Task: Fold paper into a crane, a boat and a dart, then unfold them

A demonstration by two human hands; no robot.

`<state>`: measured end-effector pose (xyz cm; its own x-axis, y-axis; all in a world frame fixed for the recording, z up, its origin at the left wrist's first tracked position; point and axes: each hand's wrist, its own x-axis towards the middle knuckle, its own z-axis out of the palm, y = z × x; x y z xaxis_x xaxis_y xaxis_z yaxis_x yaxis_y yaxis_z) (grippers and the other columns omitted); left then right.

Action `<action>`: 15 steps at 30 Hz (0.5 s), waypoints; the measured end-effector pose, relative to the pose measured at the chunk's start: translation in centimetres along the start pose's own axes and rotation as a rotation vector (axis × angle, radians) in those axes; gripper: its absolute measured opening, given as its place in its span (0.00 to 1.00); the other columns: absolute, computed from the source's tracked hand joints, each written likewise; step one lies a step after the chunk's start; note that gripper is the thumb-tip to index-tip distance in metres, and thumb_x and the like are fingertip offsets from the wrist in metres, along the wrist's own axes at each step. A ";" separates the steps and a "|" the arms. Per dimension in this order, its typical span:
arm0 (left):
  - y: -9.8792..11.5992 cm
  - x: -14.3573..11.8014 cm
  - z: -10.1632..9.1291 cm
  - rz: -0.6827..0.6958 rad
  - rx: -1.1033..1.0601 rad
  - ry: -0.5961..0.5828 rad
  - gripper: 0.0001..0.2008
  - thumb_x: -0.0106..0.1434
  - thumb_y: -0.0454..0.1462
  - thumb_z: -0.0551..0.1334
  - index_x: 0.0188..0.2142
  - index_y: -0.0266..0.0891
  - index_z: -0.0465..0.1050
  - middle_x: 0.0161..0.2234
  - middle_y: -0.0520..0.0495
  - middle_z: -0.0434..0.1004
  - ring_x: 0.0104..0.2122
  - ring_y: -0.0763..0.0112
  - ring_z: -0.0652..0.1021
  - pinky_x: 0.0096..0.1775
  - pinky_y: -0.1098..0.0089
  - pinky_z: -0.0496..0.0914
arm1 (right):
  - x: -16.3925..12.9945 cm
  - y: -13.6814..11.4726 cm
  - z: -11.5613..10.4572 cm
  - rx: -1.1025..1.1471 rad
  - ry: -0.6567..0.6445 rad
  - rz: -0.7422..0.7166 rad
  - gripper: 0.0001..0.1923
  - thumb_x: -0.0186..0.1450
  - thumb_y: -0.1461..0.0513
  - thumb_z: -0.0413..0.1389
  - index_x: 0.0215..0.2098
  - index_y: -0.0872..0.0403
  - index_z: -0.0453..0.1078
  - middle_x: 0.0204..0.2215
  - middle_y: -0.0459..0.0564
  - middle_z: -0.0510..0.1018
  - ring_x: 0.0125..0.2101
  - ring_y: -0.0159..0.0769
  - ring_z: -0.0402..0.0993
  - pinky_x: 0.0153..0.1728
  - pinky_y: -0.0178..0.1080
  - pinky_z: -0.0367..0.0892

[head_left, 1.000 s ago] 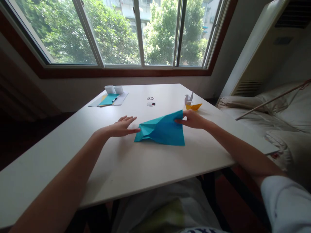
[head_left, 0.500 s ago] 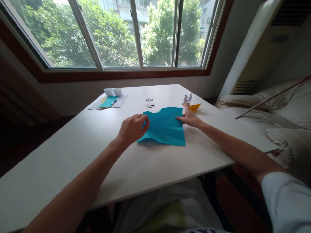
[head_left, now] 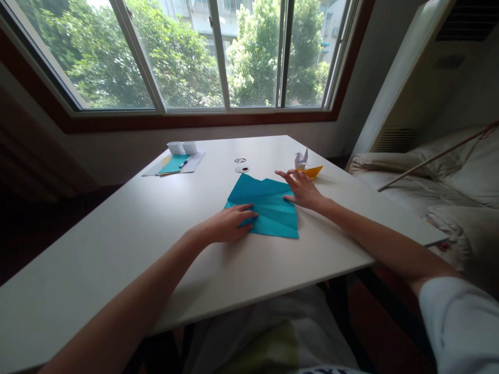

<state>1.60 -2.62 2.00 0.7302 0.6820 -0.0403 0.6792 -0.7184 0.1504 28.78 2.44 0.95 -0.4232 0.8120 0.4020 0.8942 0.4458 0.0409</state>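
A creased sheet of blue paper (head_left: 268, 208) lies on the white table in front of me, its fold lines running across it and its far edge uneven. My left hand (head_left: 232, 223) rests on the sheet's left side, palm down with the fingers stretched out. At the right edge is my right hand (head_left: 302, 189), its fingers spread; the thumb touches the paper while the forefinger points out over the far right corner. Just beyond that hand stand a white origami bird (head_left: 301, 157) and a yellow folded paper boat (head_left: 313, 172).
At the table's (head_left: 117, 244) far left lie stacked paper sheets (head_left: 197, 161) with a pen (head_left: 183, 163) on top and white folded paper boxes (head_left: 182, 148) behind. Two round table inserts (head_left: 241, 169) sit near the middle. A sofa (head_left: 460, 166) is on the right.
My left hand has gone from a pinch at the paper's left edge to lying flat on it, lower and further right. The sheet has flattened. My right forefinger has swung left.
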 end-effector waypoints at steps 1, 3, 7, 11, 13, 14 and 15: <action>0.1 -0.1 -0.2 0.007 -0.031 -0.013 0.21 0.64 0.46 0.47 0.55 0.47 0.61 0.61 0.45 0.54 0.55 0.56 0.64 0.52 0.58 0.62 | 0.1 -0.1 -0.1 0.024 0.002 -0.053 0.36 0.58 0.58 0.56 0.61 0.49 0.47 0.54 0.58 0.58 0.50 0.54 0.59 0.47 0.51 0.59; 0.3 -0.2 -0.6 0.023 -0.072 -0.032 0.21 0.65 0.48 0.46 0.53 0.47 0.63 0.60 0.45 0.56 0.52 0.58 0.67 0.50 0.60 0.64 | 0.2 -0.4 -0.3 0.084 -0.025 -0.196 0.28 0.59 0.60 0.55 0.57 0.51 0.56 0.51 0.57 0.63 0.49 0.50 0.61 0.47 0.50 0.60; 0.6 -0.3 -0.8 0.043 -0.040 -0.031 0.22 0.61 0.53 0.50 0.48 0.45 0.65 0.55 0.44 0.65 0.45 0.59 0.72 0.49 0.58 0.63 | 0.2 -0.8 -0.2 0.148 -0.149 -0.433 0.15 0.64 0.63 0.47 0.49 0.51 0.66 0.48 0.54 0.69 0.46 0.42 0.67 0.47 0.45 0.60; 0.8 -0.3 -1.0 -0.001 -0.045 -0.016 0.23 0.60 0.55 0.49 0.45 0.44 0.65 0.48 0.46 0.71 0.44 0.60 0.72 0.54 0.51 0.53 | 0.0 -1.1 0.1 0.176 -0.205 -0.456 0.17 0.65 0.62 0.46 0.52 0.52 0.66 0.50 0.54 0.70 0.45 0.40 0.69 0.46 0.43 0.61; 0.7 -0.2 -1.1 -0.039 -0.039 0.000 0.23 0.62 0.54 0.46 0.44 0.44 0.66 0.45 0.46 0.73 0.43 0.61 0.73 0.55 0.48 0.48 | -0.1 -1.2 0.0 0.206 -0.230 -0.451 0.18 0.65 0.60 0.47 0.52 0.53 0.66 0.46 0.54 0.73 0.43 0.40 0.69 0.44 0.42 0.62; 0.7 -0.2 -1.1 -0.052 -0.026 0.010 0.23 0.63 0.53 0.44 0.44 0.43 0.66 0.44 0.46 0.73 0.43 0.61 0.73 0.56 0.47 0.46 | -0.1 -1.4 -0.2 0.214 -0.236 -0.449 0.17 0.65 0.59 0.47 0.51 0.53 0.66 0.43 0.53 0.75 0.41 0.39 0.70 0.43 0.41 0.63; 0.6 -0.1 -1.0 -0.060 -0.010 0.022 0.23 0.64 0.53 0.43 0.45 0.43 0.66 0.44 0.46 0.73 0.44 0.61 0.73 0.56 0.46 0.44 | -0.1 -1.6 -0.3 0.217 -0.235 -0.448 0.17 0.66 0.60 0.46 0.50 0.52 0.68 0.41 0.53 0.76 0.39 0.39 0.70 0.41 0.41 0.63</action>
<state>1.84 -2.94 3.11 0.6862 0.7269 -0.0281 0.7210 -0.6746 0.1583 27.45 1.51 1.15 -0.7989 0.5763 0.1723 0.5791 0.8144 -0.0387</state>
